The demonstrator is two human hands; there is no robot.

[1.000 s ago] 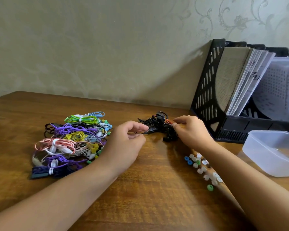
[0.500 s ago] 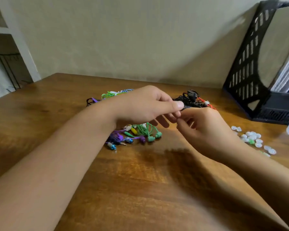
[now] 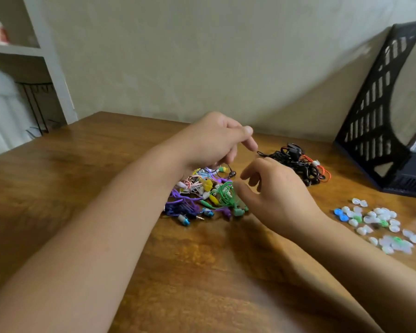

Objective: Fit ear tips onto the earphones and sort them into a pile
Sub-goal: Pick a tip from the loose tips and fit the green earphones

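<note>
At frame centre the left hand [image 3: 214, 140] pinches a thin black earphone cord [image 3: 229, 169] whose bud dangles over the colourful earphone pile [image 3: 202, 198] on the tabletop [image 3: 82, 164]. The right hand [image 3: 274, 191] hovers beside it, fingers loosely spread and grasping nothing. Loose ear tips [image 3: 377, 224] lie at right, a black earphone tangle [image 3: 296, 162] above them.

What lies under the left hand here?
Under the left hand: colourful earphones pile on the table, a dark earbud dangling from it. The pile's far part is hidden.

- Soft, dim daylight, dull glare on the wooden table [image 3: 87, 179]
- Faint shadows under both forearms
- Motion blur throughout, wide-angle bending at edges
</note>
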